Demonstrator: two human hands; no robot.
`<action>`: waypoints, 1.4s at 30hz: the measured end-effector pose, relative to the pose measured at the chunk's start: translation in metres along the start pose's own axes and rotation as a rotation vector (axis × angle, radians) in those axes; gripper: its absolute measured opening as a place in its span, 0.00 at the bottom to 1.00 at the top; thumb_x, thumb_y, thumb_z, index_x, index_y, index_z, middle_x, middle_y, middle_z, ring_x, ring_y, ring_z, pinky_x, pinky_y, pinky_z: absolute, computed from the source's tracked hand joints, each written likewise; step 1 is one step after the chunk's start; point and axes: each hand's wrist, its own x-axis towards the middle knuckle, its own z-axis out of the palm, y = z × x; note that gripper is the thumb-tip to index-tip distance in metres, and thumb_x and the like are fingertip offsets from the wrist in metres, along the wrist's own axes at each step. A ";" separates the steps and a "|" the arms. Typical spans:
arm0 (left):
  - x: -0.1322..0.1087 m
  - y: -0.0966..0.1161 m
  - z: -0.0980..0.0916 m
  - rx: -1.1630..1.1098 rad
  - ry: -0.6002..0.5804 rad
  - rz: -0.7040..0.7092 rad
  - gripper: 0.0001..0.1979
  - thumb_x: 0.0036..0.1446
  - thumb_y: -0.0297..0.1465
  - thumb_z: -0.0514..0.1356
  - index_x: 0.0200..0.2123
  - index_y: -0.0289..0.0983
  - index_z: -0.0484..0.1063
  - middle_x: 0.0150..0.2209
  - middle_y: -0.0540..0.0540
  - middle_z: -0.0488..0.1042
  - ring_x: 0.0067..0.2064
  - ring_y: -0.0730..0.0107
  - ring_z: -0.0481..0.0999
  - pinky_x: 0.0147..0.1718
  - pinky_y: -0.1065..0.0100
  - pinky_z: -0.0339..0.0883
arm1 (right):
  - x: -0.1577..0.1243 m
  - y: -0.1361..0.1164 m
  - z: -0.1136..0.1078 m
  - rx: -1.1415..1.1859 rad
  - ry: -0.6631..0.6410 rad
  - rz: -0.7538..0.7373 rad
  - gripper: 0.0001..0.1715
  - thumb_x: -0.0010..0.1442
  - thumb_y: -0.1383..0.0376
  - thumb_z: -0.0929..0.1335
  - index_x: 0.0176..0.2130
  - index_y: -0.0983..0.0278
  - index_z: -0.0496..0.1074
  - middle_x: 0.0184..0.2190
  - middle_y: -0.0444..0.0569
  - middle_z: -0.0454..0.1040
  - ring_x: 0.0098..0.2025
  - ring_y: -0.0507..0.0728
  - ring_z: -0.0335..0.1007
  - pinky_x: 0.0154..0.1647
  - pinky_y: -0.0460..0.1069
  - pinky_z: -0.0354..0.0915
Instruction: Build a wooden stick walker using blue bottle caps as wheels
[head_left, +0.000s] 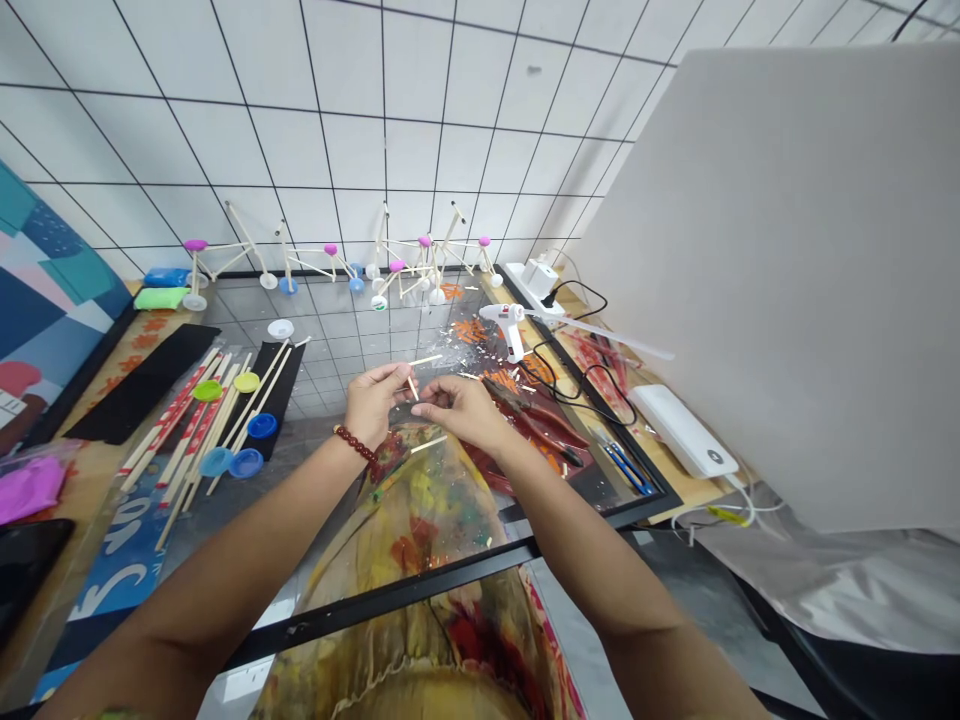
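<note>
Pinching a short stick (413,389) with my left hand (373,403); right hand (461,411) narrow by its end, can't tell from here if gripping. Glue gun (511,325) sits close, I guess for reach.

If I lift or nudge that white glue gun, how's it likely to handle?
The glue gun should feel stiff and probably fairly light, since its small body looks like moulded plastic. The long translucent rod jutting out behind could make it awkward, apt to swing or snag. A sideways push might tip or turn it, as its handle looks narrow.
</note>
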 end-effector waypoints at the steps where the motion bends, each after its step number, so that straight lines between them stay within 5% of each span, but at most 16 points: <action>1: 0.000 -0.001 0.000 0.016 -0.012 -0.001 0.23 0.26 0.42 0.77 0.25 0.33 0.79 0.25 0.46 0.77 0.27 0.71 0.75 0.28 0.69 0.69 | 0.000 0.001 0.004 0.031 0.049 0.002 0.16 0.50 0.57 0.75 0.35 0.65 0.76 0.29 0.44 0.76 0.29 0.51 0.67 0.33 0.46 0.63; 18: -0.002 -0.006 0.000 0.108 -0.030 0.028 0.18 0.30 0.40 0.76 0.24 0.34 0.80 0.25 0.47 0.77 0.27 0.72 0.75 0.31 0.67 0.71 | 0.003 -0.004 0.002 0.103 0.055 0.095 0.04 0.46 0.67 0.66 0.28 0.64 0.70 0.23 0.40 0.71 0.24 0.49 0.62 0.27 0.44 0.58; 22: -0.001 -0.007 -0.001 0.088 -0.008 0.044 0.17 0.32 0.39 0.75 0.25 0.34 0.79 0.26 0.48 0.77 0.27 0.73 0.74 0.30 0.69 0.71 | 0.002 -0.004 -0.003 -0.103 0.034 0.149 0.05 0.47 0.69 0.67 0.29 0.64 0.72 0.22 0.41 0.71 0.24 0.50 0.63 0.28 0.45 0.57; 27: 0.002 -0.008 -0.003 0.069 0.011 0.058 0.17 0.33 0.38 0.74 0.25 0.34 0.78 0.25 0.48 0.76 0.27 0.74 0.74 0.29 0.70 0.70 | -0.001 -0.005 -0.008 -0.462 -0.024 0.029 0.06 0.47 0.70 0.69 0.28 0.63 0.76 0.26 0.44 0.75 0.30 0.52 0.67 0.32 0.46 0.57; 42: 0.002 -0.006 -0.001 0.037 0.017 0.052 0.15 0.35 0.36 0.74 0.26 0.33 0.77 0.26 0.48 0.75 0.27 0.74 0.73 0.29 0.70 0.71 | -0.003 -0.010 -0.013 -0.584 -0.071 0.117 0.04 0.49 0.69 0.70 0.29 0.61 0.76 0.26 0.45 0.77 0.27 0.54 0.67 0.29 0.47 0.54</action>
